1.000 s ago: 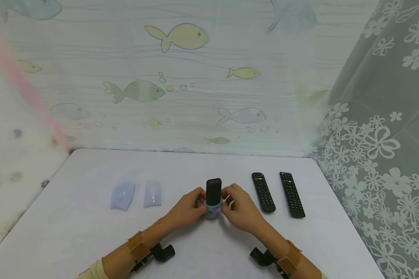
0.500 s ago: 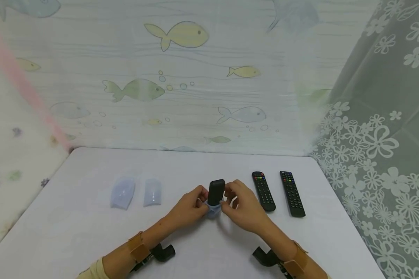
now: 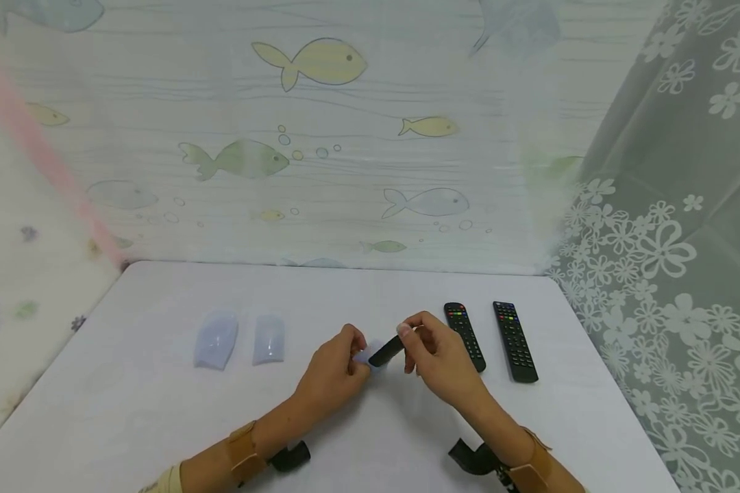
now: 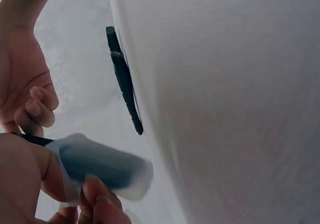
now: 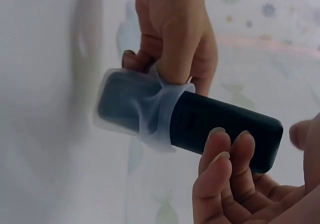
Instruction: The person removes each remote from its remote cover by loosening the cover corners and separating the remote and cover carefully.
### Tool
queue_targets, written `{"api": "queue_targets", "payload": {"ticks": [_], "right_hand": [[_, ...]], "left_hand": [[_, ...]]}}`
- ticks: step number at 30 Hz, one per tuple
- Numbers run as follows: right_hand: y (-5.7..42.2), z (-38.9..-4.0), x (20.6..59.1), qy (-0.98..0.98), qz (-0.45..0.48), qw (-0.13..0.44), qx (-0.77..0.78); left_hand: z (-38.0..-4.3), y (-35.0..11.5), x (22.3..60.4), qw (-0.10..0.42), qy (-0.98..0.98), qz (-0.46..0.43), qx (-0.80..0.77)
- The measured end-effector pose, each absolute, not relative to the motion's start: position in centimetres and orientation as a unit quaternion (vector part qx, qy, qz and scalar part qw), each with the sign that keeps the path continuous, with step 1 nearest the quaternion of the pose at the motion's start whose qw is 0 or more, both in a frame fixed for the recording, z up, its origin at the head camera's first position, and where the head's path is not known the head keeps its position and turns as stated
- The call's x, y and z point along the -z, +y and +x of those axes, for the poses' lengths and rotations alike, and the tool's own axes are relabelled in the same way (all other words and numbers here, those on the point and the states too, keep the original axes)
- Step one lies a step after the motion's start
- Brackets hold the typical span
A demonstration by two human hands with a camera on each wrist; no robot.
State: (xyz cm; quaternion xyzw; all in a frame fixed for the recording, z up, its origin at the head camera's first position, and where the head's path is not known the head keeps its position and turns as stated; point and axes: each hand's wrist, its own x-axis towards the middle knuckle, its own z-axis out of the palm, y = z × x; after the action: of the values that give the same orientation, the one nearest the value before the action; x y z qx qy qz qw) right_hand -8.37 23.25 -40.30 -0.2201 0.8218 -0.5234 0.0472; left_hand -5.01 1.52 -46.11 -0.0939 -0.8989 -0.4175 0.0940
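A black remote control (image 5: pixel 225 121) sits partly inside a translucent pale-blue sleeve (image 5: pixel 150 115), its plain end sticking out. My left hand (image 3: pixel 331 370) grips the sleeve near its mouth, where the soft material is bunched in folds. Fingers of my right hand (image 3: pixel 439 357) hold the bare end of the remote, with fingertips along its face in the right wrist view. Through the sleeve's closed end, the remote's dark body shows in the left wrist view. Remote and sleeve are held tilted above the white table.
To the right lie two black remotes with colored buttons, a shorter one (image 3: pixel 465 337) and a longer one (image 3: pixel 515 342). On the left are two pale-blue translucent sleeves, one larger (image 3: pixel 216 341) and one smaller (image 3: pixel 268 339). A white cloth covers the table (image 3: pixel 160 424).
The remote and sleeve have gone from nearly upright to strongly tilted, the bare end leaning right. My right hand has moved slightly up and right with that end.
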Motion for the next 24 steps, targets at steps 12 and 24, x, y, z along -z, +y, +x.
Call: {"api": "queue_targets", "payload": {"ticks": [12,24], "right_hand": [[24.3,-8.4,40.4,0.794,-0.189,0.103,0.568],[25.0,-9.5,41.1,0.779,-0.232,0.135,0.566]], "left_hand": [[-3.8,2.4,44.8,0.177,-0.904,-0.021,0.388],[-4.3,0.8,43.4,0.071,-0.87,0.008,0.489]]}}
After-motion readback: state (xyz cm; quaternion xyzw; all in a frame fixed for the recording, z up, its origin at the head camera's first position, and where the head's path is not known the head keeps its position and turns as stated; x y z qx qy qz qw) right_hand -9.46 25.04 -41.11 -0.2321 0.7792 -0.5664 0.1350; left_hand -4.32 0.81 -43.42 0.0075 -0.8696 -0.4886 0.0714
